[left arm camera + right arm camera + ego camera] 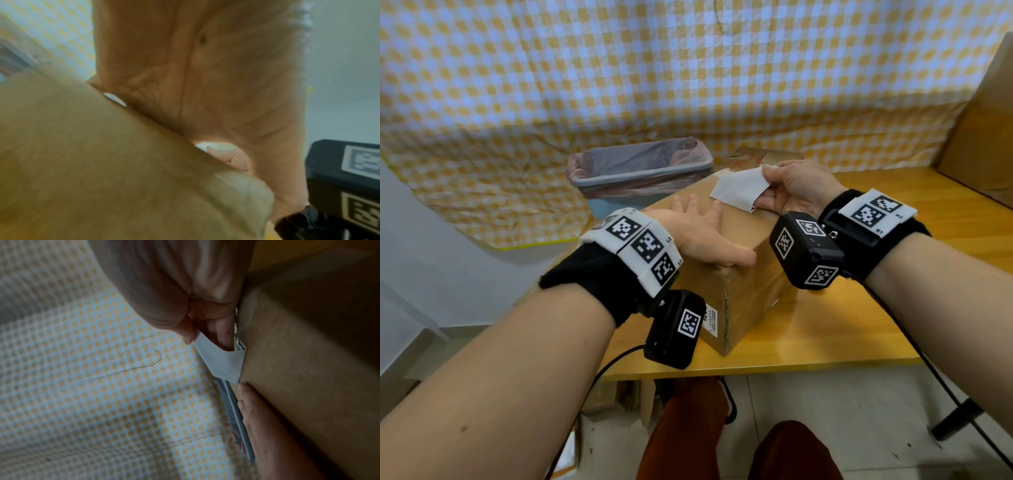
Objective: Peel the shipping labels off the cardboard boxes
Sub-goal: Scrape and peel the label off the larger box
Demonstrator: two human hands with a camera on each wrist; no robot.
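At the far left a bin (640,171) lined with a pink bag stands beside the table (825,335), behind the box and a little to its left. Next comes the left hand (700,233), which lies flat on the top of the cardboard box (753,291) with fingers straight and spread; it holds nothing and only presses the box down. The left wrist view shows the palm close on the cardboard and confirms this contact. On the near side face of the box a small printed sticker (711,319) is half hidden behind the wrist camera, and I cannot tell if it is also a shipping label. Further right, the white shipping label (739,186) is lifted from the top of the box, its far edge curling up while the lower edge seems to be attached near the box top. The right hand (796,192) pinches the raised corner between thumb and fingers, which the right wrist view shows as well. So the step in hand is, I judge, the peeling itself, well advanced. The next move probably calls for a slow, even pull low along the surface, with the box kept pressed, so the paper does not tear; then the label may go to the bin.
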